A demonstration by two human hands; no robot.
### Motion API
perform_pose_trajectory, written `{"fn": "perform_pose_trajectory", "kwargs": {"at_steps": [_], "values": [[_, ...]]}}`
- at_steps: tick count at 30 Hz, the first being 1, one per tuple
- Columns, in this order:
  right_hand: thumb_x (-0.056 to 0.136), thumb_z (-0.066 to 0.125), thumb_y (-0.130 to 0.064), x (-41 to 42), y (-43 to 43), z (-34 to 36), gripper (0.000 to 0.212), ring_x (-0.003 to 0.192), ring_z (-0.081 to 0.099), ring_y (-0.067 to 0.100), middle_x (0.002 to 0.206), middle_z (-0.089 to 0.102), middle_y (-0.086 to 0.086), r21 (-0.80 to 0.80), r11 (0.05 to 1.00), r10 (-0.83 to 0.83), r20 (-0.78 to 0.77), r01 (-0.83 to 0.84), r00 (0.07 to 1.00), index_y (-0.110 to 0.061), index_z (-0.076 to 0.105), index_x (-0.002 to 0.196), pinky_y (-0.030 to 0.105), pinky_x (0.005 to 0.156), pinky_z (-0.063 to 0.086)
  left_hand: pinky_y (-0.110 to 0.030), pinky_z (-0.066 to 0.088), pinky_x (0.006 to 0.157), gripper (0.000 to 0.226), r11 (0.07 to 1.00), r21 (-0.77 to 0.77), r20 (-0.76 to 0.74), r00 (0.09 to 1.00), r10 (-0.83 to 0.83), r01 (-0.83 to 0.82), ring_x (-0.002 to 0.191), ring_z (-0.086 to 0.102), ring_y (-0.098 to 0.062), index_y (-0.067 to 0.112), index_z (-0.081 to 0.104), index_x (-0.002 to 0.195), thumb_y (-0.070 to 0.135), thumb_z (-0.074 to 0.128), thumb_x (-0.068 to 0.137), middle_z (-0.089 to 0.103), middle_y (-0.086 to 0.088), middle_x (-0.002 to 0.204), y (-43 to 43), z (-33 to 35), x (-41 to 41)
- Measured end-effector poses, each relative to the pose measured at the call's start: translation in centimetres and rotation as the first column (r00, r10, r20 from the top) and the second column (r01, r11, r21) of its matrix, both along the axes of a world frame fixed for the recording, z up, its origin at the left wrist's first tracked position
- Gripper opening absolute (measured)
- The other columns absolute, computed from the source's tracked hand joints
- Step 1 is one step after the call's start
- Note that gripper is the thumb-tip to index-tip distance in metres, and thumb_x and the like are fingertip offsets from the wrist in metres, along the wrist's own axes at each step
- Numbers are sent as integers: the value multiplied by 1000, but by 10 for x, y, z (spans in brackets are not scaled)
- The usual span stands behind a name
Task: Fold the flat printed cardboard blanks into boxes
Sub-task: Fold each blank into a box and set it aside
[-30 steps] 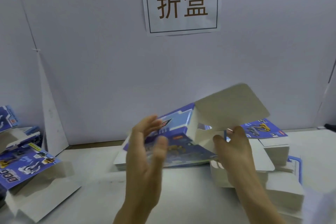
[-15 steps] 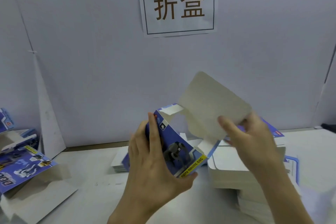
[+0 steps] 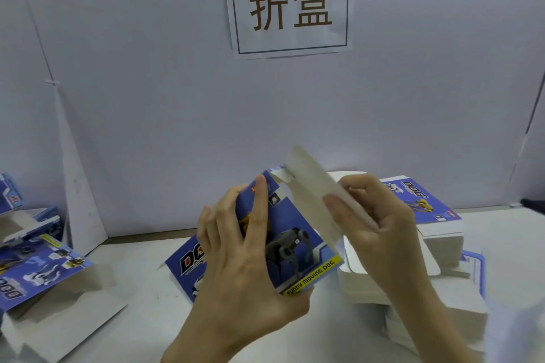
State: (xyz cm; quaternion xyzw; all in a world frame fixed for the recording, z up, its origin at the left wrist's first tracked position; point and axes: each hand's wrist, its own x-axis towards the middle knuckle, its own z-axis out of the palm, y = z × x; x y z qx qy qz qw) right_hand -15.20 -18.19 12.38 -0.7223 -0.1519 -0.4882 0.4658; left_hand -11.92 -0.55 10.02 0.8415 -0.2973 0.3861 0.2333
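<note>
A blue printed cardboard blank (image 3: 298,247) with a robot dog picture is held above the table, partly opened into a box shape. My left hand (image 3: 244,262) grips its printed side, fingers spread over the front and thumb under the lower corner. My right hand (image 3: 371,224) pinches the large plain grey flap (image 3: 312,186) that sticks up from the top of the blank, thumb on the near face and fingers behind it.
A stack of flat blanks (image 3: 418,244) lies at the right, one printed sheet on top. Folded blue boxes (image 3: 38,271) lie at the left edge. The white table (image 3: 141,321) ends at a white wall with a paper sign (image 3: 290,4).
The blank has turned upright, with the dog picture facing me. My right hand moved up and took the big flap, bending it towards me. The left hand shifted its grip onto the printed front.
</note>
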Motion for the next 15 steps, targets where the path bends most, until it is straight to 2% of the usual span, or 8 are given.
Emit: {"fn": "perform_pose_trajectory", "kwargs": {"at_steps": [2, 4, 6, 8, 10, 11, 13, 15], "values": [[90, 57, -20, 1, -7, -1, 22, 57, 49, 13, 61, 58, -2, -85, 969, -228, 56, 232, 972, -31, 65, 108, 9, 49, 35, -65, 37, 99, 123, 999, 31, 32, 999, -22, 21, 126, 34, -37, 20, 7, 154, 69, 61, 54, 27, -11, 140, -2, 1, -3], [92, 55, -13, 1, -13, 2, 43, 53, 32, 14, 50, 35, -1, -161, 908, -368, 136, 387, 920, -23, 56, 133, 10, 47, 30, -67, 39, 97, 122, 999, 47, 67, 997, -30, 27, 126, 31, -33, 16, 11, 153, 69, 60, 54, 29, -11, 139, -3, 4, -5], [91, 55, -6, -1, -16, 3, 49, 54, 22, 8, 56, 21, -7, -231, 875, -389, 189, 426, 902, -17, 47, 137, 6, 47, 25, -67, 39, 96, 123, 998, 57, 93, 995, -27, 22, 124, 30, -28, 12, 16, 152, 69, 63, 54, 30, -11, 137, -3, 7, -7], [88, 56, 4, 0, -17, 2, 50, 54, 27, 1, 61, 26, -18, -314, 845, -374, 232, 433, 898, -11, 49, 135, 1, 53, 25, -66, 39, 96, 122, 998, 63, 94, 995, -30, 24, 124, 30, -26, 11, 18, 152, 69, 61, 53, 31, -10, 137, -1, 9, -8], [89, 55, 6, 1, -18, 2, 50, 62, 42, -10, 70, 44, -32, -368, 868, -273, 208, 334, 939, -14, 53, 134, -1, 60, 31, -65, 38, 98, 123, 998, 58, 67, 997, -31, 27, 126, 29, -26, 15, 15, 153, 70, 60, 52, 29, -9, 138, 2, 9, -7], [93, 54, -2, 0, -18, 2, 47, 70, 50, -11, 80, 55, -35, -357, 911, -168, 133, 206, 977, -22, 53, 135, 0, 64, 35, -63, 38, 100, 124, 998, 47, 44, 999, -31, 29, 127, 29, -27, 18, 11, 154, 70, 60, 52, 28, -8, 139, 3, 9, -6], [97, 51, -32, -4, -16, 4, 38, 97, 60, -8, 111, 63, -34, -214, 967, 127, -69, -139, 989, -42, 53, 134, 3, 76, 42, -57, 37, 103, 126, 999, 16, 1, 999, -41, 41, 128, 31, -30, 27, 5, 154, 70, 62, 51, 26, -6, 141, 6, 8, -4], [92, 47, -56, -7, -14, 5, 38, 113, 59, -3, 122, 64, -24, -16, 917, 389, -192, -399, 901, -49, 56, 129, 9, 86, 45, -59, 37, 102, 125, 999, 7, -7, 999, -47, 47, 128, 34, -35, 28, 4, 154, 70, 63, 52, 27, -7, 142, 6, 8, -4]]}}
